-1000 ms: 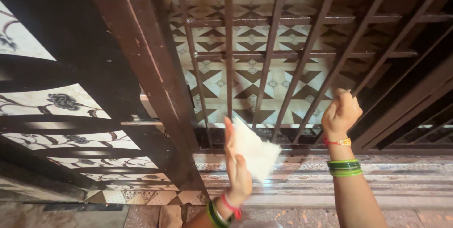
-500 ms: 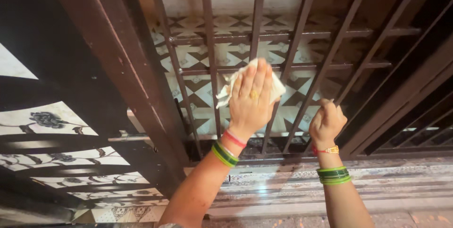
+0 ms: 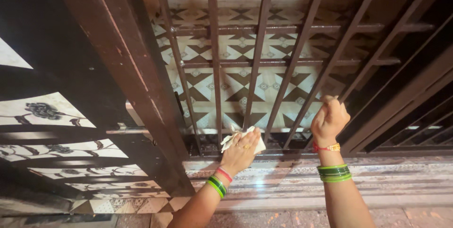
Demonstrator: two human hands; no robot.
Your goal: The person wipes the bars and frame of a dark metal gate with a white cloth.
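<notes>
Head view: my left hand (image 3: 241,149) presses a white cloth (image 3: 234,138) flat, fingers together, against the brown metal grille (image 3: 257,63) near its bottom rail. Right hand (image 3: 329,120) fingers curl tight around a slanted bar.

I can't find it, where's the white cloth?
The white cloth is low in the middle of the head view, pressed under the left hand against the bottom of the brown metal grille, left of the right hand.
</notes>
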